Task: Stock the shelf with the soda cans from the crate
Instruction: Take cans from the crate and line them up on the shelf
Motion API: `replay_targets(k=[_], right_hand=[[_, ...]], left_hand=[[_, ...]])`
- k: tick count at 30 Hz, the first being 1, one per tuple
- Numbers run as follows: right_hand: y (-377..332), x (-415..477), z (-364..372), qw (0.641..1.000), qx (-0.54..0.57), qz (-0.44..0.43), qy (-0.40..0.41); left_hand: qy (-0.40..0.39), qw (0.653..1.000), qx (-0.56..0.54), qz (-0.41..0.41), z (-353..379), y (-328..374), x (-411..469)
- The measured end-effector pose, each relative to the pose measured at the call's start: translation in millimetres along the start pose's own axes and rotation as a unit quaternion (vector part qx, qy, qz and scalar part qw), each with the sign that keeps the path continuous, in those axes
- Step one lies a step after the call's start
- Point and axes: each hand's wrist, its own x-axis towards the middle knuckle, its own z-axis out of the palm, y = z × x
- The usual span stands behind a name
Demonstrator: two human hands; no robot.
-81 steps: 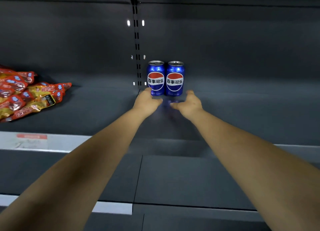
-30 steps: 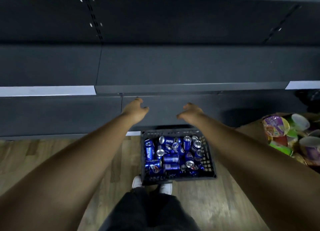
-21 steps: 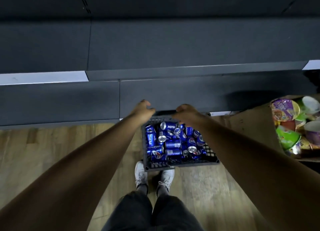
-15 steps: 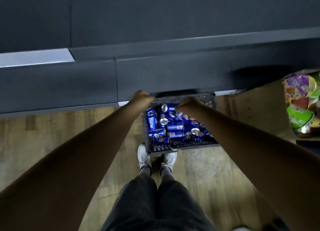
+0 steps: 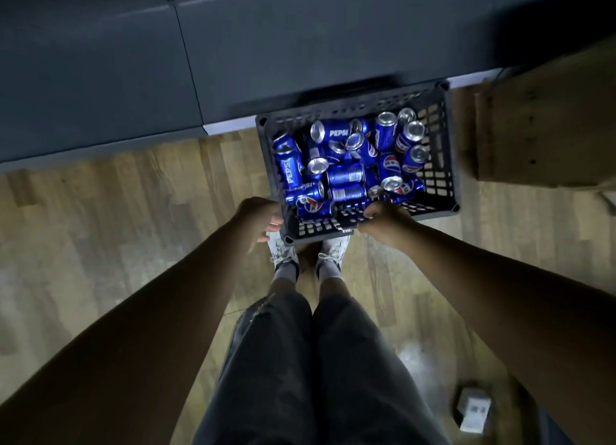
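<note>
Half a second back both hands were over the crate's far side; now they have dropped to its near edge, and the view has tipped lower, so dark trousers [image 5: 310, 361] fill the bottom centre. The black crate [image 5: 448, 164] sits upper middle on the wooden floor [image 5: 116, 211], against the base of the dark shelf [image 5: 300, 44], heaped with blue soda cans [image 5: 346, 175] lying every which way. The left hand [image 5: 261, 215] hangs loosely curled and empty beside the near left corner. The right hand [image 5: 385, 222] curls over the near wall; whether it grasps anything I cannot tell.
</note>
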Motion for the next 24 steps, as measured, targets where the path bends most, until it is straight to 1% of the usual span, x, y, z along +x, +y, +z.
replay_targets(k=[3, 5, 8, 11, 14, 17, 20, 24], right_hand=[[11.2, 23.7, 19.8, 0.999, 0.036, 0.010, -0.014], [15.4, 37.2, 30.5, 0.998, 0.062, 0.016, -0.025], [24.4, 62.9, 41.0, 0.994, 0.094, 0.031, -0.035], [38.5, 88.3, 45.6, 0.993, 0.103, 0.047, -0.033], [54.2, 116.2, 46.9, 0.991, 0.101, 0.088, -0.022], [58.6, 142.4, 50.9, 0.985, 0.123, 0.120, -0.010], [49.8, 172.7, 58.7, 0.992, 0.089, 0.090, -0.002], [31.2, 210.4, 72.5, 0.996, 0.078, 0.046, -0.007]], left_hand=[[0.005, 1.000, 0.015, -0.010, 7.5, -17.9, 23.3], [0.001, 0.999, 0.051, -0.009, 10.9, -29.0, 36.6], [0.003, 0.992, 0.120, 0.025, 10.9, -45.0, 57.2], [0.015, 0.991, 0.127, 0.039, 8.0, -59.1, 77.2], [0.011, 0.990, 0.141, 0.022, 6.3, -68.5, 98.2], [0.023, 0.987, 0.156, 0.014, 3.6, -77.1, 126.8], [0.028, 0.985, 0.168, 0.011, 3.5, -78.5, 154.6], [0.020, 0.988, 0.150, 0.022, 11.8, -70.3, 190.1]])
